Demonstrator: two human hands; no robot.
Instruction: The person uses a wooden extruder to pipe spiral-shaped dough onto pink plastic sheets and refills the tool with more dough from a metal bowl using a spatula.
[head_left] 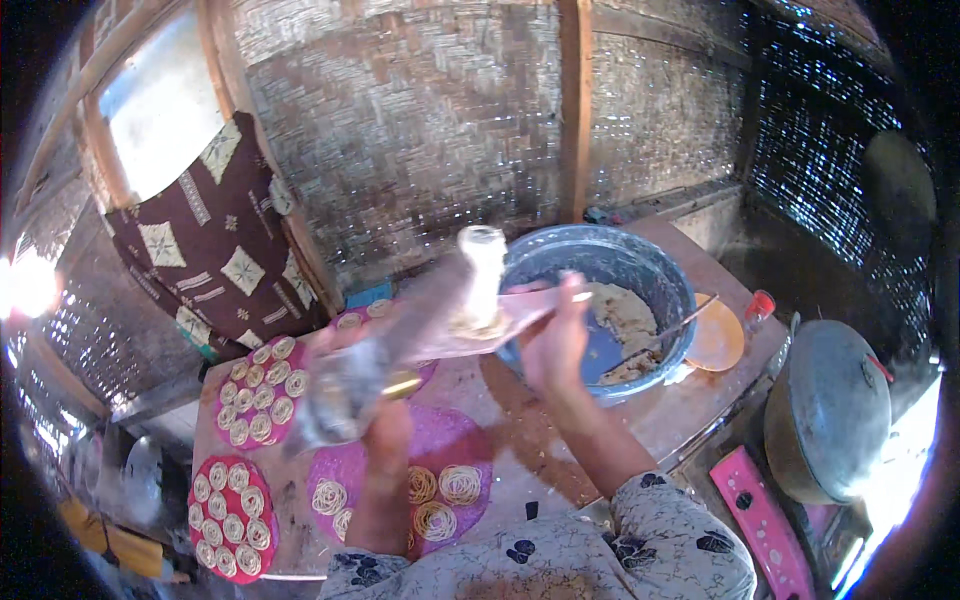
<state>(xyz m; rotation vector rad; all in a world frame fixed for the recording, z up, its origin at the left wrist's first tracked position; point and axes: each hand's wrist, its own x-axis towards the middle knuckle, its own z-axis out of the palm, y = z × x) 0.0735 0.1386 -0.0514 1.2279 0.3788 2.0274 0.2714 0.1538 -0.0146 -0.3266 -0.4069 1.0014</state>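
Both my hands hold a press-like tool above the table. Its pinkish flat handle (525,308) points right, and my right hand (556,345) is closed round that end. A whitish, dough-smeared cylinder (486,265) stands up from the handle. A long grey-brown arm (435,305) slants down left to a blurred grey metal barrel (345,390). My left hand (388,432) is closed under the barrel, its fingers partly smeared by motion. Below, coiled noodle-like dough nests (460,485) rest on a purple round mat (390,450), partly hidden by my left forearm.
A large blue basin (690,290) holds pale dough (625,315) and a stick. Beside it are an orange plate (720,335) and a red cup (761,304). More nests lie on a red mat (222,567) at left. A big lidded pot (835,400) stands at right.
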